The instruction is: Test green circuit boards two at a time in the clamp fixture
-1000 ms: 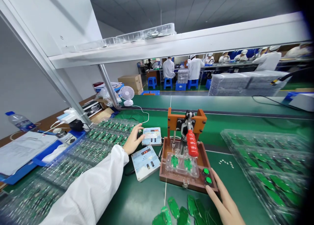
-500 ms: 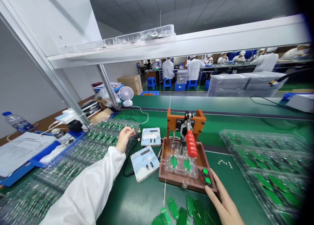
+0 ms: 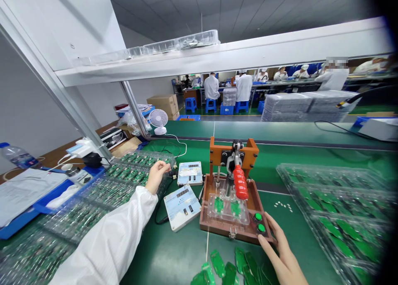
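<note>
My left hand (image 3: 157, 175), in a white sleeve, reaches over the clear trays of green circuit boards (image 3: 130, 175) at the left, its fingers curled in a pinch on something I cannot make out. My right hand (image 3: 280, 249) rests with fingers stretched flat against the front right corner of the brown test fixture (image 3: 231, 210), beside its two green buttons (image 3: 259, 223). The fixture has a red lever handle (image 3: 240, 181) and holds two green boards under a clear plate. Loose green boards (image 3: 231, 268) lie in front of it.
Two small white meter boxes (image 3: 183, 194) sit left of the fixture. Clear trays of green boards (image 3: 336, 210) fill the right side. A small white fan (image 3: 158, 120), a water bottle (image 3: 15, 155) and a blue tray with papers (image 3: 27, 194) stand at left. Workers in white sit far behind.
My left hand has drawn back from the upper meter box to the tray of boards and closed its fingers in a pinch. My right hand has stayed at the fixture's corner.
</note>
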`<control>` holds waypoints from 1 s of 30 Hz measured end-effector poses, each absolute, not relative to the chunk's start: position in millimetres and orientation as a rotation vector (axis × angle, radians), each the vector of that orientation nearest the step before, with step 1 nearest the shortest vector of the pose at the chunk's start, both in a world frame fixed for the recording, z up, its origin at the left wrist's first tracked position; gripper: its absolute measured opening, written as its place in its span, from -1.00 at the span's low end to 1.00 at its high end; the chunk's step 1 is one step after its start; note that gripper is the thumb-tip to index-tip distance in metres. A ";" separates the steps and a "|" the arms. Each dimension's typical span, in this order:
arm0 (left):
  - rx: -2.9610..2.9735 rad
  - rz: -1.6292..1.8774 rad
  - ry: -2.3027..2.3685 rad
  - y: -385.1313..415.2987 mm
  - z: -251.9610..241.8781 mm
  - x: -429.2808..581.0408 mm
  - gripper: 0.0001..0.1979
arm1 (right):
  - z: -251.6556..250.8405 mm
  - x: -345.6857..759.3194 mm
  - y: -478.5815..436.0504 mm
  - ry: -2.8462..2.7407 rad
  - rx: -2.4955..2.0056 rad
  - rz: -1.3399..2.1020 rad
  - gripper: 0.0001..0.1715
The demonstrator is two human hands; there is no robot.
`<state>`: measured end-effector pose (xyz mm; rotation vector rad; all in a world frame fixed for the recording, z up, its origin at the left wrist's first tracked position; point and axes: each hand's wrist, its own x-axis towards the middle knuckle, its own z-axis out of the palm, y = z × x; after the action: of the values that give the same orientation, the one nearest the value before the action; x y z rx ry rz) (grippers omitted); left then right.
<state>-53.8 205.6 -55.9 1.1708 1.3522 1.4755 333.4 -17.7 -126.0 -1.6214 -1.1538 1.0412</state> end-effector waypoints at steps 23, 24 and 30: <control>1.229 1.461 1.352 203.7 -55.9 -54.7 -0.45 | -119.7 329.1 -18.2 -1.148 -1.590 0.986 -0.06; 1.232 1.461 1.353 203.9 -56.4 -54.9 -0.45 | -120.4 329.1 -18.0 -1.145 -1.580 0.964 -0.05; 1.254 1.458 1.360 204.1 -57.2 -54.7 -0.45 | -121.8 330.3 -17.5 -1.128 -1.595 1.029 -0.04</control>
<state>-54.7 204.1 -57.2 1.2539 1.3601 1.4577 330.3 -17.5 -121.8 -1.5954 -1.1278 1.0293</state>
